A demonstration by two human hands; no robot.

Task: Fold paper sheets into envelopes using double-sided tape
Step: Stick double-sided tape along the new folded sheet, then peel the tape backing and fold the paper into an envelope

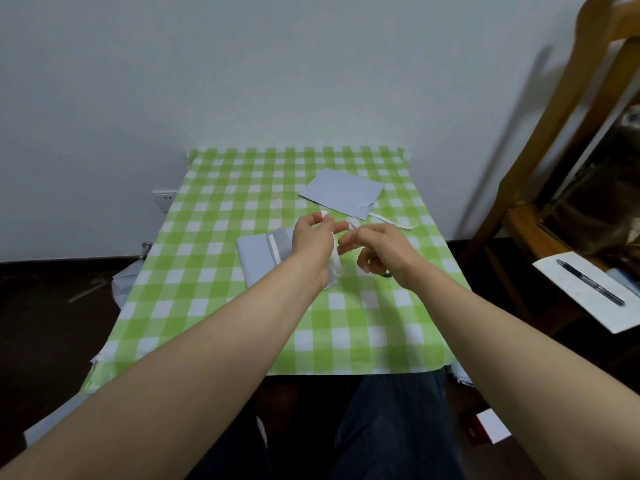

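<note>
Head view shows both your bare forearms reaching out over the counter (214, 306), which is covered in a green-and-white check cloth, with the hands meeting just past its middle. Your left grip (313, 242) is raised, back of the hand toward you. Its thumb and fingertips pinch the top end of a white tape strip (335, 263), which hangs down beside the wrist. Your right grip (375, 251) sits just beside it, knuckles up and lower fingers curled under. The forefinger stretches toward the strip, and finger and thumb close on a thin white sliver (352, 226). Whether that sliver belongs to the same strip, you cannot tell. A small dark object (388, 274) peeks out under the right palm, too hidden to name.

Below the left grip a folded sheet (254, 259) lies flat, left of the counter's centre, with a white band of tape along its fold. A second pale sheet (341, 194) lies toward the far right corner, with a loose white strip (394, 222) trailing from it toward the right edge.
</note>
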